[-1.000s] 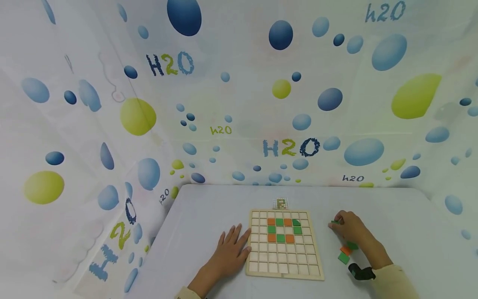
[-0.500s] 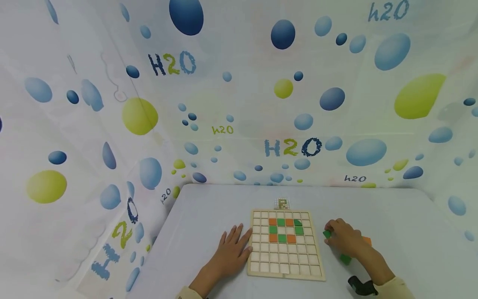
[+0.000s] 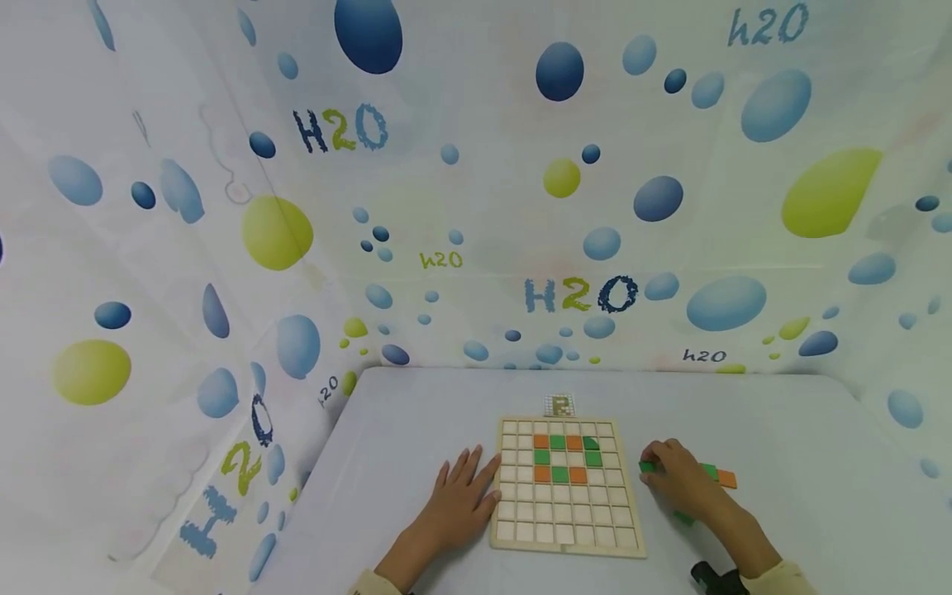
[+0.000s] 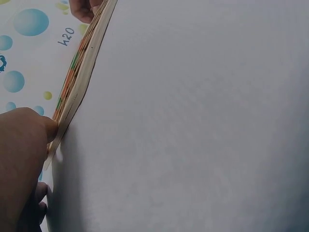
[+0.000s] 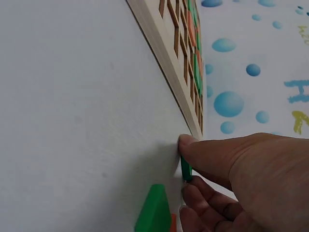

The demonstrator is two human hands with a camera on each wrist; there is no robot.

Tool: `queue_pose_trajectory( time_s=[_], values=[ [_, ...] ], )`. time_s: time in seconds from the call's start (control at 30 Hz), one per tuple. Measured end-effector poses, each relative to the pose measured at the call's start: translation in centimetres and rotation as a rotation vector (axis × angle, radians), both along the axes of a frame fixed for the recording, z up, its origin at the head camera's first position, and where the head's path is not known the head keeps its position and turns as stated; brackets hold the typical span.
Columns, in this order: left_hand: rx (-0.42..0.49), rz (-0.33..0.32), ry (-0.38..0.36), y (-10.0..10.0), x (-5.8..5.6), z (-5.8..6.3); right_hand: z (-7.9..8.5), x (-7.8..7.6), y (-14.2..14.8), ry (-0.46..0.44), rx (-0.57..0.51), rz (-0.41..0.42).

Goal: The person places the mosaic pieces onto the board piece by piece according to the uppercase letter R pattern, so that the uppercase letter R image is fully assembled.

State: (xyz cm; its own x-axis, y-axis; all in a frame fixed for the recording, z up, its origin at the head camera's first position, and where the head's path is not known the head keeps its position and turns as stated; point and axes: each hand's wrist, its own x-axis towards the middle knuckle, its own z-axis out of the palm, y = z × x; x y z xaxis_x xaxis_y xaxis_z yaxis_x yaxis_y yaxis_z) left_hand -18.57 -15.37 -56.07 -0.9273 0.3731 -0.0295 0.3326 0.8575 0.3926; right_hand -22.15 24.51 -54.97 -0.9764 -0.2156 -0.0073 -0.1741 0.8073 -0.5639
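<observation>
A square wooden grid board [image 3: 526, 512] lies on the table, with orange and green tiles set in several of its upper cells. One of these, a green tile [image 3: 590, 443] at the upper right, has a rounded corner. My left hand [image 3: 457, 506] rests flat with spread fingers at the board's left edge, its fingertips touching the frame. Right of the board, my right hand [image 3: 678, 478] pinches a small green tile [image 5: 186, 169] between thumb and fingers, just above or on the table. The fingers partly hide that tile in the head view.
Beside and under my right hand lie loose tiles: a green tile [image 3: 710, 471], an orange tile [image 3: 727, 479] and another green tile [image 3: 683, 518], partly covered. A small pattern card [image 3: 559, 405] lies behind the board. A patterned sheet [image 3: 483, 207] stands behind the table.
My right hand has moved left and a little nearer with the green tile, uncovering loose tiles on its right. My left hand stays in place at the board.
</observation>
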Motion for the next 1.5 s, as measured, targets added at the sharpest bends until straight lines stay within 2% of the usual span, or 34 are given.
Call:
queue_pose_trajectory(
  time_s=[0.2, 0.33, 0.47, 0.67, 0.9, 1.13, 1.5],
  values=[
    [0.003, -0.001, -0.005, -0.1, 0.1, 0.1, 0.3, 0.9, -0.4, -0.075, -0.024, -0.004],
    [-0.001, 0.008, -0.013, -0.1, 0.0, 0.0, 0.5, 1.4, -0.7, -0.086, -0.048, -0.003],
    [-0.008, 0.007, -0.011, -0.2, 0.0, -0.1, 0.1, 1.5, -1.5, -0.042, -0.082, 0.001],
    [-0.012, 0.006, -0.010, -0.2, -0.1, -0.1, -0.1, 1.3, -4.1, 0.007, -0.105, 0.032],
    [0.000, -0.001, -0.008, -0.1, -0.1, 0.0, -0.2, 1.2, -6.2, 0.053, -0.073, 0.119],
    [0.000, -0.004, -0.002, 0.0, 0.1, 0.3, 0.4, 1.2, -6.7, 0.081, -0.041, 0.140],
    [0.006, -0.004, -0.002, 0.0, 0.2, 0.5, 0.0, 1.0, -6.3, 0.133, -0.061, 0.185]
  ],
)
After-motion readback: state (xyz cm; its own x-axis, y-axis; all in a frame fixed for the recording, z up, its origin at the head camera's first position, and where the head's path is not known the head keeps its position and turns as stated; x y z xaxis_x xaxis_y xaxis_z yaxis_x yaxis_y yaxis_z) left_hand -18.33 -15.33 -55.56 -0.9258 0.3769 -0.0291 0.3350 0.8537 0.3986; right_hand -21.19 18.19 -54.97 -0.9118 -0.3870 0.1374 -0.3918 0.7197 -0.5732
